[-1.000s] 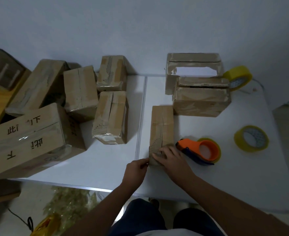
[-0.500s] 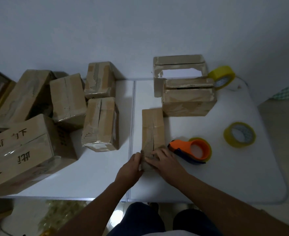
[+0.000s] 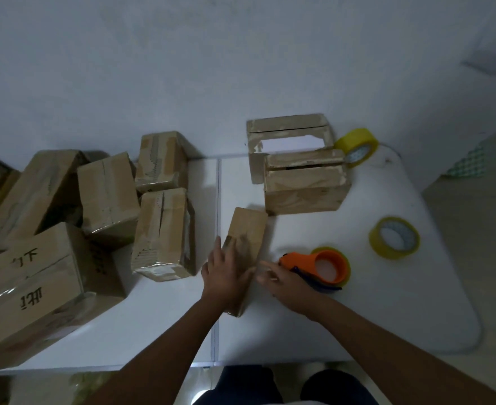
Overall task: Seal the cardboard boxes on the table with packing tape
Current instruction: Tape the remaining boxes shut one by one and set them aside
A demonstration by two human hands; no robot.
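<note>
White folding table (image 3: 357, 317) against a pale wall, dim light, head view looking down. Left hand (image 3: 224, 273) lies flat on the near end of a small narrow cardboard box (image 3: 248, 232), fingers straight and slightly spread, pressing down on its top face; the image is motion-blurred here, so the tape edge under the fingers cannot be made out. Right hand (image 3: 284, 280) rests just beside the box's right side, index finger extended toward the box, other fingers loosely curled, holding nothing; whether the fingertip touches the cardboard cannot be told. Small box sits near the table's centre seam, long axis running away from the person, slightly tilted to the right at its far end. Just right of the right hand: orange tape dispenser (image 3: 322, 267) with a yellow roll mounted, lying on the table, apart from the box. Farther right: loose yellow tape roll (image 3: 394, 238) lying flat. Beyond the small box: larger cardboard box (image 3: 305, 185) with top flaps not fully closed, and an open-fronted box (image 3: 287, 133) behind it at the wall; second yellow tape roll (image 3: 357, 146) standing on edge beside these. Left half of table: cluster of taped boxes (image 3: 164, 232), the nearest large one printed with black characters (image 3: 27, 287).
</note>
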